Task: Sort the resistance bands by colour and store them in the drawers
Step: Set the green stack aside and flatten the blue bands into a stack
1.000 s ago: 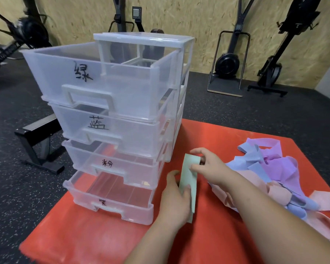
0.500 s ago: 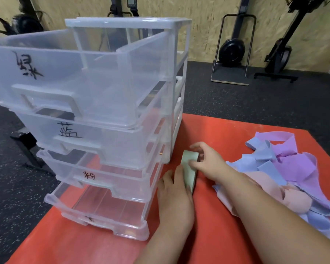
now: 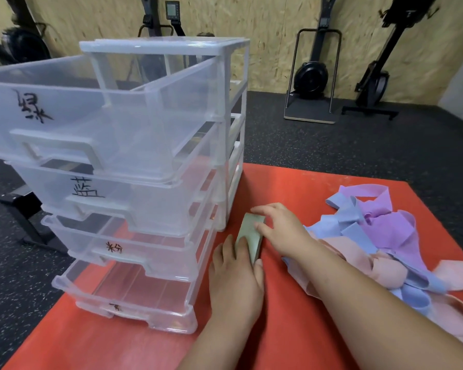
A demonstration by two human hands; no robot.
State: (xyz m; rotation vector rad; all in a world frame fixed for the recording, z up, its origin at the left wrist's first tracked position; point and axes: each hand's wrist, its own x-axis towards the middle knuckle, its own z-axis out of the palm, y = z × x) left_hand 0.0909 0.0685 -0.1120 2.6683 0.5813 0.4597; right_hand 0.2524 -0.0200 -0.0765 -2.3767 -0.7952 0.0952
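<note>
A folded green resistance band (image 3: 251, 240) lies on a red mat (image 3: 292, 188) just right of a clear plastic drawer unit (image 3: 233, 102). The left hand (image 3: 235, 279) holds the band's near end between fingers and thumb, while the right hand (image 3: 284, 231) pinches its far end. All four drawers stand pulled out toward the left, each marked with a handwritten character; the top drawer (image 3: 91, 124) juts furthest. A tangled pile of blue, purple and pink bands (image 3: 380, 236) sits on the mat's right side. Exercise machines (image 3: 312, 76) line the far wooden wall.
</note>
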